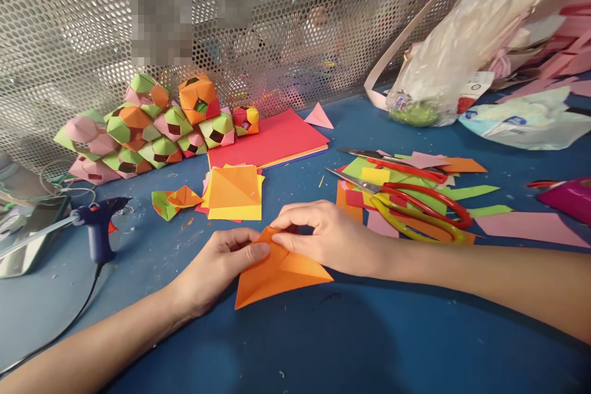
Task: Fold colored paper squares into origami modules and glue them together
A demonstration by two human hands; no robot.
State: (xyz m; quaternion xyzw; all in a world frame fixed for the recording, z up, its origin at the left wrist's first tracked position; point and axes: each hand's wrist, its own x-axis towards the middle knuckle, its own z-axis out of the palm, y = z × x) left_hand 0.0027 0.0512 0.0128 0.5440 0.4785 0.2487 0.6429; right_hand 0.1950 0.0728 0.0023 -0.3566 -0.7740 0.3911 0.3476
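Between my two hands is a sheet of orange paper (282, 274), creased and partly folded, its wide edge toward me. My left hand (229, 260) pinches its left side with the thumb on top. At the upper corner, my right hand (318, 231) grips the paper between thumb and fingers. Just beyond lies a stack of square paper (234, 194), orange and yellow on top. To its left sit small folded paper pieces (178, 200) in green and orange.
Folded paper balls (161, 126) are piled by the perforated metal screen (277, 18). Red paper sheets (272, 138) lie behind the stack. A blue glue gun (99, 228) stands left. Scissors (415, 197) rest on paper scraps at right, near a plastic bag (443, 68).
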